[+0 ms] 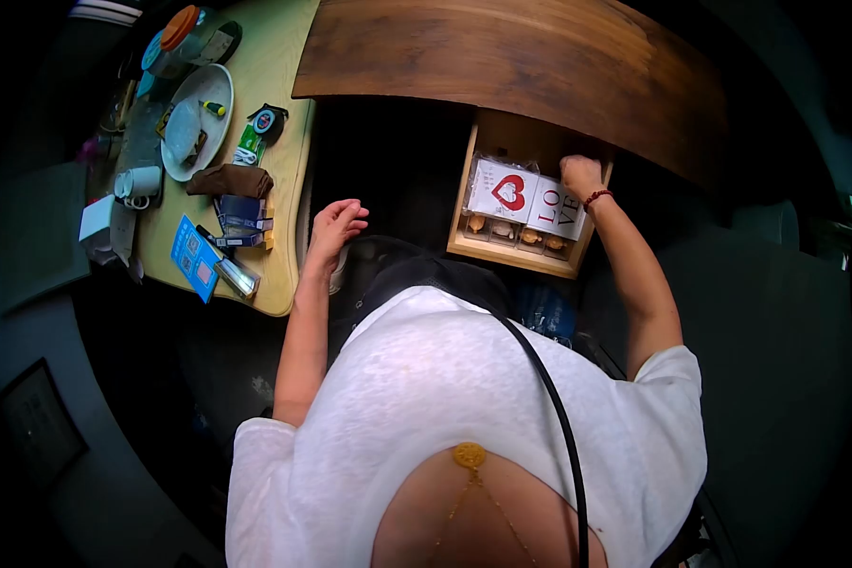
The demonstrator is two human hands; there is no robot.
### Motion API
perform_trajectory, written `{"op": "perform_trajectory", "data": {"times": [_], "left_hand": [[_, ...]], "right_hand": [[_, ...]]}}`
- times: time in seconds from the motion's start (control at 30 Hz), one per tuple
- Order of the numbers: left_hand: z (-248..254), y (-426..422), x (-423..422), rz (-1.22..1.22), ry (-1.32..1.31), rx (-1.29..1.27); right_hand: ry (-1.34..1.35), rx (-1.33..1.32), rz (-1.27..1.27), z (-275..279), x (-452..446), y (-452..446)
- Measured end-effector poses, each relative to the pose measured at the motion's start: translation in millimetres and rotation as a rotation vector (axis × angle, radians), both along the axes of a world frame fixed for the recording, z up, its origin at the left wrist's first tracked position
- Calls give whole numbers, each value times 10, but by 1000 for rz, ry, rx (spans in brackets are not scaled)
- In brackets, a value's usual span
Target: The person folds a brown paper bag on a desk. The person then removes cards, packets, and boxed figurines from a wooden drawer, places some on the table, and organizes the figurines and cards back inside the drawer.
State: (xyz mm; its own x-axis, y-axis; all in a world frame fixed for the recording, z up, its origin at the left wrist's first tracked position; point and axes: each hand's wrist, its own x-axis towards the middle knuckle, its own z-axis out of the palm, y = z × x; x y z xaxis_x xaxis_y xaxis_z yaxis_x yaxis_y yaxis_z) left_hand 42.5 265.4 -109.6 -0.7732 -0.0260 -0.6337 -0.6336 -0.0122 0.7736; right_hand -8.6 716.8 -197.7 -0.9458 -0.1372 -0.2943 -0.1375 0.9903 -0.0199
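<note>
An open wooden drawer (530, 263) sticks out from under a dark wood tabletop. Inside it lie a white card with a red heart (508, 190), a white card with the letters LOVE (555, 208) and several small clear-packed items (504, 230) along the front. My right hand (580, 175), with a dark red bead bracelet, is closed at the drawer's right side, above the LOVE card; what it holds, if anything, is hidden. My left hand (339, 227) hangs free beside the light table's right edge, fingers apart and holding nothing.
On the light wooden table (279, 256) at the left stand a white plate (220, 90), a jar with an orange lid (182, 30), a tape measure (266, 121), a brown pouch (230, 180), dark boxes (241, 213) and a blue card (195, 257). A black cable crosses my shirt.
</note>
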Motion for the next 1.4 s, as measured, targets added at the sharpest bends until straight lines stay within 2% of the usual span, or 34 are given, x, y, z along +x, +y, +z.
{"op": "perform_trajectory", "data": {"times": [0.13, 0.23, 0.27, 0.37, 0.43, 0.5, 0.53, 0.57, 0.63, 0.7, 0.77, 0.83, 0.9, 0.93, 0.97, 1.03, 1.1, 1.17, 1.23, 1.27, 1.3, 1.33, 1.37, 1.4], "left_hand": [[-41, -344, 155, -25, 76, -118], [-3, -663, 352, 126, 153, -224], [42, -782, 432, 197, 164, -246], [-38, -1303, 683, 410, 227, -407], [-196, -1688, 863, 630, 248, -500], [-429, -2113, 1009, 707, 260, -730], [-368, -2238, 1038, 722, 200, -763], [-292, -2303, 1024, 731, 198, -761], [-133, -2370, 933, 838, 184, -444], [-156, -2393, 778, 818, 182, -331], [-273, -2372, 574, 704, 47, -205], [-349, -2288, 366, 707, -59, -214], [-366, -2233, 260, 730, -57, -214], [-889, -2327, 204, 737, -10, -343], [-733, -2240, 172, 776, -64, -357], [-619, -2259, 154, 620, -51, -537], [-537, -2338, 175, 545, -53, -457], [-573, -2335, 200, 617, -43, -441], [-776, -2416, 225, 576, -65, -394], [-865, -2406, 231, 682, -57, -322], [-953, -2400, 232, 785, -48, -250], [-842, -2409, 247, 780, -48, -246], [-611, -2423, 278, 775, -37, -125], [-477, -2436, 292, 766, -28, -4]], "right_hand": [[-61, 39, 83, -109, -66, 79], [-265, -28, 52, -308, -192, 256], [-216, -98, 89, -381, -184, 336], [-73, -125, 16, 174, -101, -52], [171, -361, 23, 513, -58, -474], [133, -763, -51, 515, -89, -906], [63, -847, -31, 669, -74, -1259], [-7, -927, -14, 840, -53, -1680], [-73, -1001, 101, 970, -21, -2448], [-231, -1073, 169, 1033, -3, -3174], [-236, -1066, 356, 1018, -18, -3839], [-261, -1114, 427, 1023, -19, -4424], [-236, -1099, 392, 934, -28, -4881], [-116, -1077, 450, 788, -69, -5060], [4, -1054, 508, 683, -94, -5225], [22, -964, 546, 544, -170, -5437], [117, -857, 527, 448, -212, -5565], [62, -776, 502, 471, -193, -5643], [-54, -626, 462, 483, -184, -5689], [-42, -607, 466, 440, -202, -5703], [-42, -603, 463, 307, -261, -5691], [-231, -728, 413, 110, -346, -5657], [-422, -849, 355, -3, -394, -5623], [-512, -968, 295, 122, -367, -5616]]}}
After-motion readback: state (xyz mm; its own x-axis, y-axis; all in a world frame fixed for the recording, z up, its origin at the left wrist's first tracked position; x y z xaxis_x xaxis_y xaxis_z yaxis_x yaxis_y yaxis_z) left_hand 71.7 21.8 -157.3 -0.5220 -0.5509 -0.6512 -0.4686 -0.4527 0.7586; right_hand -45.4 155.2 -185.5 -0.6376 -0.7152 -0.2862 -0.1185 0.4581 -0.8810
